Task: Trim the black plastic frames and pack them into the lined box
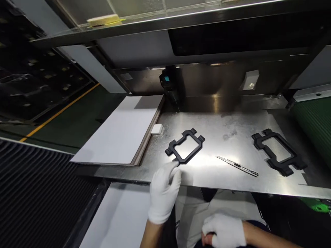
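My left hand (164,193), in a white glove, reaches over the bench's front edge. Its thumb and fingertips come together at the near tab of a black angular frame (190,158), which lies on the metal bench; the fingers partly hide that tab. Low by my lap is my right hand (223,229), also gloved in white, with bare fingertips showing. Its fingers are curled, and whether anything is inside cannot be seen. A slim utility knife (238,166) lies right of the near frame. Farther right rests a second black frame (291,155) of similar shape.
A stack of white sheets (121,127) covers the bench's left side, with a small white block (157,129) beside it. A dark bottle-like object (170,84) stands behind. A metal shelf edge (155,26) crosses above. Ribbed black surface (38,193) lies left, green ribbed surface (315,120) right.
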The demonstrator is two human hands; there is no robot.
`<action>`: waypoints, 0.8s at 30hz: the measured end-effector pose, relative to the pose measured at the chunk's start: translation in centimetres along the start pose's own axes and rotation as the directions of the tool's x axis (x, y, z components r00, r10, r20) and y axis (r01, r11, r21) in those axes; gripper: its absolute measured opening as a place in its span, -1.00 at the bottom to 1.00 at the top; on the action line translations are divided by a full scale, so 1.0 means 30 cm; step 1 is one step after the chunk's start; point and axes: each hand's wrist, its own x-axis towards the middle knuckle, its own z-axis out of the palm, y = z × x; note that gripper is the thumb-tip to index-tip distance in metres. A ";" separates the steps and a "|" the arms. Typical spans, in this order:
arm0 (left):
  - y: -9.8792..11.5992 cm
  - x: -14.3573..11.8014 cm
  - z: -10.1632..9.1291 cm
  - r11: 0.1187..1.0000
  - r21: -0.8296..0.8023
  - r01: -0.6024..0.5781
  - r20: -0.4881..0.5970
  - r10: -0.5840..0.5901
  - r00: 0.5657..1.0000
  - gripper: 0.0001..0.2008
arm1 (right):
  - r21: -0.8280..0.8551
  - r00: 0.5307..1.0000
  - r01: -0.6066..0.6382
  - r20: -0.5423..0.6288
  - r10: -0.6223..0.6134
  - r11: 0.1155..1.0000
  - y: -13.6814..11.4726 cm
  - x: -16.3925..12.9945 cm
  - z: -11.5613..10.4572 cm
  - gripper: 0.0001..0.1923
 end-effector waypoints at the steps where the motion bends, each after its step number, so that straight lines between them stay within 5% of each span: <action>1: 0.031 0.058 0.045 0.996 0.043 -0.079 0.068 0.076 0.995 -0.63 | 0.083 0.998 -0.047 -0.039 0.050 0.995 -0.021 -0.101 -0.052 -0.85; 3: 0.063 0.158 0.134 0.981 0.138 -0.136 0.211 0.105 0.972 -0.59 | 0.121 0.983 -0.067 -0.160 0.086 0.990 -0.077 -0.290 -0.170 -0.77; 5: 0.070 0.231 0.208 0.970 0.209 -0.122 0.280 0.060 0.958 -0.59 | 0.095 0.905 -0.104 -0.404 0.134 0.990 -0.125 -0.445 -0.293 -0.72; 6: 0.069 0.257 0.235 0.968 0.224 -0.110 0.285 0.043 0.958 -0.61 | 0.064 0.810 -0.165 -0.560 0.173 0.984 -0.138 -0.506 -0.352 -0.64; 9: 0.064 0.307 0.269 0.964 0.256 -0.067 0.270 -0.005 0.963 -0.64 | -0.073 0.365 -0.506 -0.921 0.137 0.859 -0.127 -0.616 -0.503 -0.67; 10: 0.065 0.315 0.268 0.958 0.282 -0.051 0.267 -0.027 0.963 -0.63 | -0.107 0.274 -0.633 -0.957 0.092 0.767 -0.113 -0.631 -0.543 -0.74; 11: 0.067 0.319 0.263 0.949 0.314 -0.042 0.261 -0.043 0.964 -0.62 | -0.132 0.239 -0.735 -0.968 0.071 0.665 -0.099 -0.639 -0.576 -0.74; 13: 0.071 0.312 0.246 0.926 0.374 -0.057 0.235 -0.035 0.971 -0.56 | -0.174 0.267 -0.849 -0.956 0.120 0.498 -0.076 -0.642 -0.622 -0.71; 15: 0.070 0.288 0.229 0.912 0.398 -0.099 0.187 0.025 0.982 -0.50 | -0.201 0.304 -0.883 -0.933 0.191 0.423 -0.066 -0.639 -0.648 -0.77; 21: 0.051 0.232 0.203 0.852 0.520 -0.053 0.218 -0.072 0.973 -0.53 | -0.228 0.329 -0.897 -0.917 0.227 0.378 -0.024 -0.656 -0.670 -0.65; 24: 0.064 0.256 0.194 0.811 0.582 -0.053 0.264 -0.128 0.956 -0.55 | -0.239 0.315 -0.890 -0.938 0.145 0.388 0.008 -0.661 -0.664 -0.56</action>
